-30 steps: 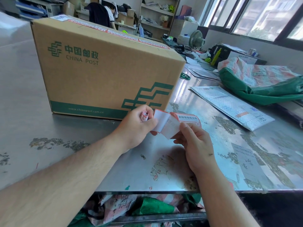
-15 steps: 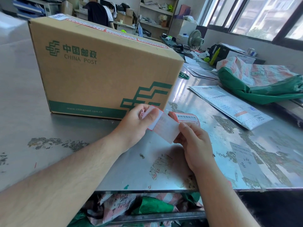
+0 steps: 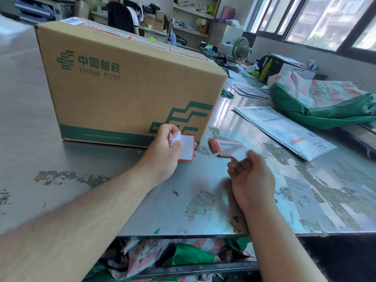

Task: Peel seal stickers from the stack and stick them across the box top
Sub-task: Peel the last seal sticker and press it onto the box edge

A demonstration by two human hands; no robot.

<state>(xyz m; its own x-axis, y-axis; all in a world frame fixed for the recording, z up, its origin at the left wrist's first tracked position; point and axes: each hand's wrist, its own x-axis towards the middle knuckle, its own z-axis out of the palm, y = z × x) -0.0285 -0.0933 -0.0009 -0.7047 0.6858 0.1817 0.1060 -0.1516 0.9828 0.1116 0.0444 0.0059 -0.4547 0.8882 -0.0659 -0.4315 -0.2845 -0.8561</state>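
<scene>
A brown China Post cardboard box (image 3: 126,94) stands on the steel table, with several red seal stickers in a row along its top (image 3: 142,40). My left hand (image 3: 162,149) pinches a red-edged seal sticker (image 3: 186,147), white side towards me, in front of the box's lower right corner. My right hand (image 3: 250,174) pinches a white backing strip (image 3: 234,152). Just beyond that strip, the stack of red stickers (image 3: 223,144) lies on the table.
A grey padded mailer (image 3: 284,131) lies to the right, with a green and red sack (image 3: 325,102) behind it. Papers, a fan (image 3: 241,47) and a yellow bottle sit at the back. The steel table (image 3: 81,155) ends at a front edge near me, with bags below.
My hands have pulled apart: the left keeps the peeled sticker, the right has drawn the backing strip to the right. The sticker stack now lies on the table.
</scene>
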